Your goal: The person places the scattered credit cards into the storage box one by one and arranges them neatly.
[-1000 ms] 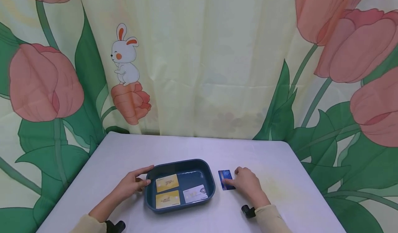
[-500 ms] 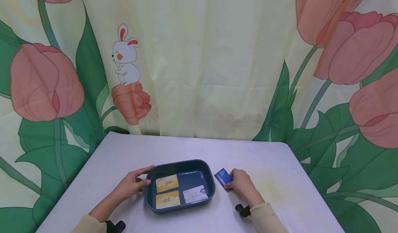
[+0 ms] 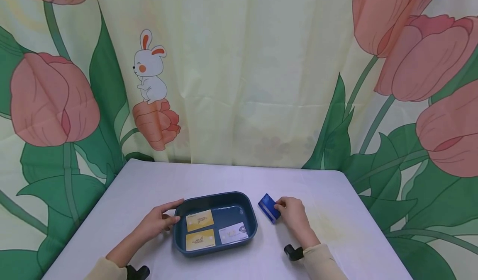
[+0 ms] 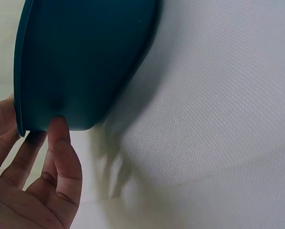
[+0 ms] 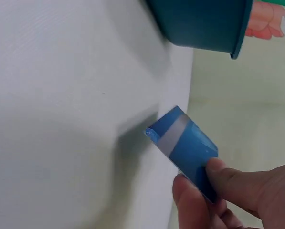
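A blue card (image 3: pixel 269 208) with a pale stripe is pinched between the thumb and fingers of my right hand (image 3: pixel 295 215), to the right of the tray. In the right wrist view the card (image 5: pixel 183 143) is tilted above the white table, its shadow apart from it. My left hand (image 3: pixel 158 222) holds the dark blue tray (image 3: pixel 244 199) at its left end. In the left wrist view fingers (image 4: pixel 66 164) touch the tray's outer wall (image 4: pixel 75 71). Inside the tray lie two yellow cards, one behind (image 3: pixel 200 220) the other (image 3: pixel 200 239), and a white card (image 3: pixel 233 233).
The tray stands on a table with a white cloth (image 3: pixel 224 176). A curtain (image 3: pixel 254 72) printed with tulips and a rabbit hangs behind the table. Dark wrist cameras (image 3: pixel 293 253) sit at both sleeves.
My right hand has picked up the blue card from the table, turned it and raised it slightly. The left hand and the tray have stayed in place.
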A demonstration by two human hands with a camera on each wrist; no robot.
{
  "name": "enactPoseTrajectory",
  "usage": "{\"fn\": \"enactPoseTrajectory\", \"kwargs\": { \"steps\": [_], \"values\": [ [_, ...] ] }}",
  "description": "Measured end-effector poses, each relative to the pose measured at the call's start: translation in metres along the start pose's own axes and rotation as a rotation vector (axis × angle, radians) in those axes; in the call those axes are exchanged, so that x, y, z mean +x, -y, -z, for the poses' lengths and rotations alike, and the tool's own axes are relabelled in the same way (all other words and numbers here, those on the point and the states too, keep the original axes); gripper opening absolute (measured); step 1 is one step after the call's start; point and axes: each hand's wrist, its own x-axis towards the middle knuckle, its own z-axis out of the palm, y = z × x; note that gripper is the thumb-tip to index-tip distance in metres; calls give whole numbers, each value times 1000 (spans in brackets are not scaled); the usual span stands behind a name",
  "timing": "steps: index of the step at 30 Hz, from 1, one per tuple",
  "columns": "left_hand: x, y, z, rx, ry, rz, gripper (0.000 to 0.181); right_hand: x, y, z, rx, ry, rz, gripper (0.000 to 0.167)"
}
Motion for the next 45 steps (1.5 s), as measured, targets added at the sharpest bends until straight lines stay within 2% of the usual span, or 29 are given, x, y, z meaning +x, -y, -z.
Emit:
{"fn": "enactPoseTrajectory", "kwargs": {
  "steps": [11,22,29,34,39,45],
  "values": [
    [1,1,1,-4,6,-9,60,4,16,11,74,-151,84,12],
    [0,1,0,-12,0,7,60,-1,47,20,81,-201,150,14],
    [0,1,1,-8,6,4,60,-11,69,23,124,-170,159,16],
    [0,0,2,-7,7,-5,60,-17,84,21,114,-138,175,16],
    [-1,0,2,3,-2,6,60,-20,94,16,93,-114,235,11],
    [0,2,1,-1,1,-1,60,-22,96,7,3,-158,332,7]
  ]
}}
